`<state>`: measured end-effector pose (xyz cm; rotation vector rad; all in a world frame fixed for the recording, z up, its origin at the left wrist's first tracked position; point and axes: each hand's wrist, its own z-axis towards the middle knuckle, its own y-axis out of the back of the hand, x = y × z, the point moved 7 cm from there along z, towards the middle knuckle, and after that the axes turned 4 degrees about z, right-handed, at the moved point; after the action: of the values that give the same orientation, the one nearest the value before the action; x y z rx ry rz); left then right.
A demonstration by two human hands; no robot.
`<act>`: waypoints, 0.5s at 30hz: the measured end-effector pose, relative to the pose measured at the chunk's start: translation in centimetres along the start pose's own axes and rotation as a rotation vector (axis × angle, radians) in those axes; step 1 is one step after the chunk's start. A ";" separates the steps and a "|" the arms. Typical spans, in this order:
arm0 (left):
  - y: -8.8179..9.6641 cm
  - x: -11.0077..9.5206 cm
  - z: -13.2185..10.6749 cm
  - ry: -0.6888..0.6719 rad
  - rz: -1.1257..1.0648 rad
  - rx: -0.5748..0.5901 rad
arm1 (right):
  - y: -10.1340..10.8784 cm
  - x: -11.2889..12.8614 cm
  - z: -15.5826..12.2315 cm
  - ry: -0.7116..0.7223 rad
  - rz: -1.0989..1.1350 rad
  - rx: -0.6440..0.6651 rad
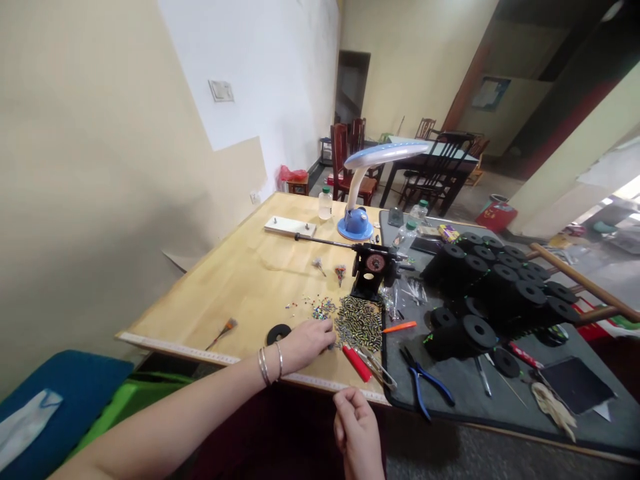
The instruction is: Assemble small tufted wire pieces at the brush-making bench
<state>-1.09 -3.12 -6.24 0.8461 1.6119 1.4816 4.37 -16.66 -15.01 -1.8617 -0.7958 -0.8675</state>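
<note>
Head view puts the heap of small dark, glittering beads (pixel 358 323) near the front edge of the pale wooden table (pixel 240 280), directly beyond the fingertips of the left hand (pixel 306 343). That hand lies palm down, fingers loosely curved and touching the heap's near-left border; whether anything is pinched under them cannot be told. Just left of its knuckles rests a flat black disc (pixel 279 333), and farther left a small brush with a reddish tip (pixel 223 331) lies on bare wood with open room around it. To the fingers' right, a red-handled tool (pixel 358 363) sits just beside the heap, near the table edge. The right hand (pixel 357 427) hovers off the table, in front of its edge, fingers curled inward into a loose fist; its contents cannot be seen. Farther right, blue-handled pliers (pixel 425 381) lie on a dark grey mat (pixel 460 400).
</note>
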 end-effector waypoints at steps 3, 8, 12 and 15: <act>0.9 -0.2 0.0 0.000 -0.036 -0.001 | -0.1 -0.1 -0.1 0.002 0.009 -0.006; 2.7 -1.3 -2.5 0.129 -0.399 -0.084 | -0.3 0.2 -0.4 0.025 -0.014 -0.010; -0.2 -2.0 -6.4 0.424 -1.130 -0.156 | -1.5 1.0 -0.7 0.101 -0.090 0.068; -3.1 -2.6 -9.0 0.614 -1.431 -0.228 | -2.8 1.0 -0.9 0.092 -0.128 0.132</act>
<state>-7.64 -9.99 -8.88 -0.9006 1.7075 0.7678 2.48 -16.21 -12.59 -1.6582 -0.9007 -0.9507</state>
